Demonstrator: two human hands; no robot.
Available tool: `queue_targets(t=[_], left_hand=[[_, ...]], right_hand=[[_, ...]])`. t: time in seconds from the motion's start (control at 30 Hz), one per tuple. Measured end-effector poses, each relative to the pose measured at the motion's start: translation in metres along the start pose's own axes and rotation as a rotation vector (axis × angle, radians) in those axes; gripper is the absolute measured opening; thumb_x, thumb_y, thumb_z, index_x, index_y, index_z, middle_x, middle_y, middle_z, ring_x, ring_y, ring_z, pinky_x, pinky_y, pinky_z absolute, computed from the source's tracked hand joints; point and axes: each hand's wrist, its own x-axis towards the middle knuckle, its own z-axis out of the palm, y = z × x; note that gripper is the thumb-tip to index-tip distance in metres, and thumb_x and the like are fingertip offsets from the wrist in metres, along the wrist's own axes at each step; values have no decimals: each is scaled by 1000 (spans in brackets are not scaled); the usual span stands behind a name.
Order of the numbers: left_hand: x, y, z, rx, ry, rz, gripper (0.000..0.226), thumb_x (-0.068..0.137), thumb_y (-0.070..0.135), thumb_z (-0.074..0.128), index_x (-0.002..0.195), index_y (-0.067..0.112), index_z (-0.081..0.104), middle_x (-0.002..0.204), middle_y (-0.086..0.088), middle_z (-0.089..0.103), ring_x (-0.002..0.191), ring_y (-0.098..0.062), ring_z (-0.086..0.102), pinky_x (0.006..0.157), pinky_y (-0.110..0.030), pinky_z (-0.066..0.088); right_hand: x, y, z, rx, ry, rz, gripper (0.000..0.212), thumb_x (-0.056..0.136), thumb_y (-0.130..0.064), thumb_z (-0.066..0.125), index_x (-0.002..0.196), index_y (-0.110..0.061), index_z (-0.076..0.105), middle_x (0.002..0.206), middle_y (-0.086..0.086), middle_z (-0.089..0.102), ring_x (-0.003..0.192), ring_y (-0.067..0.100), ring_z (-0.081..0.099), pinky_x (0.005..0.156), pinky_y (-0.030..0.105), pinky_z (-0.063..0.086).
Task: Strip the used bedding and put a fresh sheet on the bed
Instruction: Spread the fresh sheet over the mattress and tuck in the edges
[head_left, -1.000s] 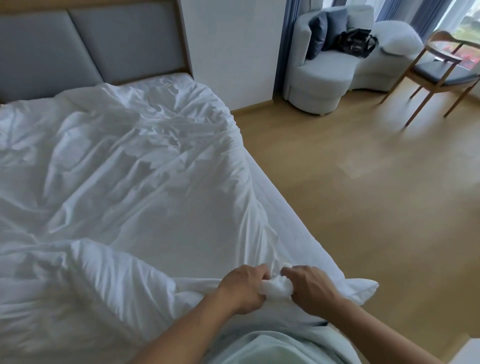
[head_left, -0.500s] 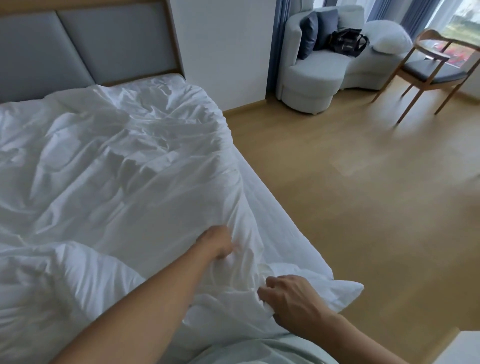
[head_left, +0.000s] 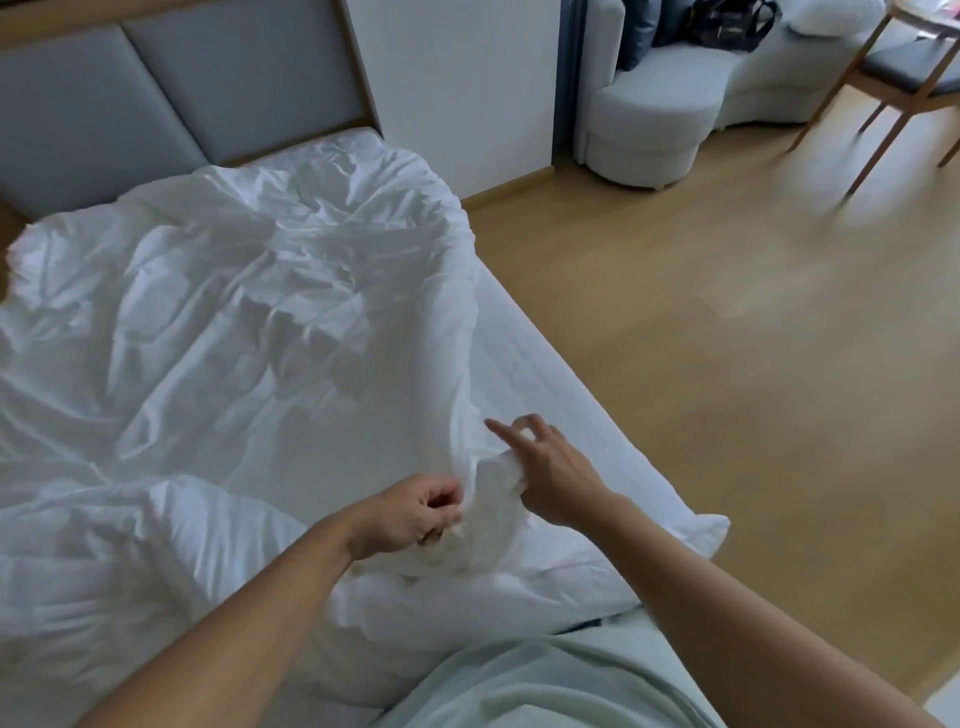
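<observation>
A rumpled white duvet (head_left: 218, 332) covers most of the bed. Its right edge is bunched into a ridge near the bed's foot. My left hand (head_left: 410, 512) is closed on a gathered fold of that duvet edge. My right hand (head_left: 550, 467) sits just to the right of the same bunch, palm against the cloth, with index finger and thumb raised and spread. A strip of white fitted sheet (head_left: 545, 395) on the mattress shows along the right side. A white pillow corner (head_left: 701, 530) sticks out at the near right edge.
A grey padded headboard (head_left: 156, 88) stands at the far end. Wooden floor (head_left: 753, 364) lies to the right of the bed. A pale armchair (head_left: 660, 114) with a black bag and a wooden chair (head_left: 893, 67) stand at the far right.
My left hand came back from the duvet further up and closed on the bunched edge. My right hand rose and opened its fingers. The view shifted toward the bed.
</observation>
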Motion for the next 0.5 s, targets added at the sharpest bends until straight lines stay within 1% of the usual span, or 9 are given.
queue_targets(t=[0.07, 0.13, 0.2, 0.27, 0.3, 0.33, 0.4, 0.43, 0.5], left_hand=[[-3, 5, -2, -27, -5, 17, 24, 103, 6, 53, 81, 10, 45, 72, -3, 40, 61, -13, 44, 63, -28, 40], [-3, 6, -4, -13, 0, 18, 23, 103, 5, 53, 82, 8, 46, 72, -5, 41, 61, -15, 45, 63, -28, 40], [-2, 4, -11, 1, 2, 8, 22, 103, 7, 54, 82, 8, 48, 71, -4, 42, 62, -15, 46, 64, -29, 40], [4, 2, -21, 4, 26, -13, 23, 101, 10, 58, 79, 12, 52, 68, -1, 47, 61, -15, 46, 63, -30, 40], [11, 4, -26, 8, 84, -23, 23, 100, 14, 60, 77, 13, 55, 67, 0, 52, 62, -15, 48, 64, -32, 43], [21, 6, -31, 37, 197, -36, 22, 98, 20, 63, 77, 15, 59, 69, 2, 58, 65, -16, 52, 67, -35, 47], [48, 11, -38, 187, 476, -99, 25, 93, 42, 67, 89, 18, 67, 87, 3, 67, 83, -20, 63, 81, -37, 52], [60, 14, -39, 273, 552, -156, 38, 91, 52, 65, 102, 16, 68, 101, 1, 68, 97, -23, 65, 88, -36, 51], [84, 14, -38, 434, 518, -285, 63, 92, 60, 58, 123, 5, 64, 124, -10, 66, 115, -31, 61, 94, -36, 47]], right_hand=[[15, -16, 7, -44, -88, -124, 83, 77, -6, 66, 147, -41, 39, 148, 1, 37, 116, 25, 46, 79, 40, 54], [23, -32, 16, -6, -110, -215, 62, 75, -2, 62, 130, -30, 59, 143, 2, 48, 115, 27, 51, 84, 43, 50], [24, -37, 20, 128, -96, -202, 47, 69, 4, 53, 110, -14, 67, 116, 5, 64, 99, 31, 61, 77, 41, 49], [21, -33, 22, 239, -45, -134, 43, 64, 6, 47, 98, -9, 68, 93, 6, 65, 82, 29, 61, 64, 34, 46], [18, -30, 23, 263, -12, -111, 42, 61, 6, 45, 93, -8, 68, 87, 6, 64, 77, 28, 60, 60, 31, 42], [14, -27, 23, 272, 10, -101, 40, 60, 6, 44, 90, -8, 67, 82, 6, 63, 73, 28, 59, 57, 30, 39], [6, -26, 25, 276, 21, -105, 39, 61, 7, 44, 87, -8, 68, 79, 5, 63, 70, 27, 59, 56, 31, 41], [4, -28, 25, 271, 21, -115, 39, 62, 7, 45, 89, -9, 69, 81, 4, 64, 71, 26, 60, 56, 32, 44], [1, -33, 26, 255, 18, -156, 39, 64, 7, 49, 91, -12, 70, 82, 1, 64, 70, 23, 59, 57, 34, 46]])
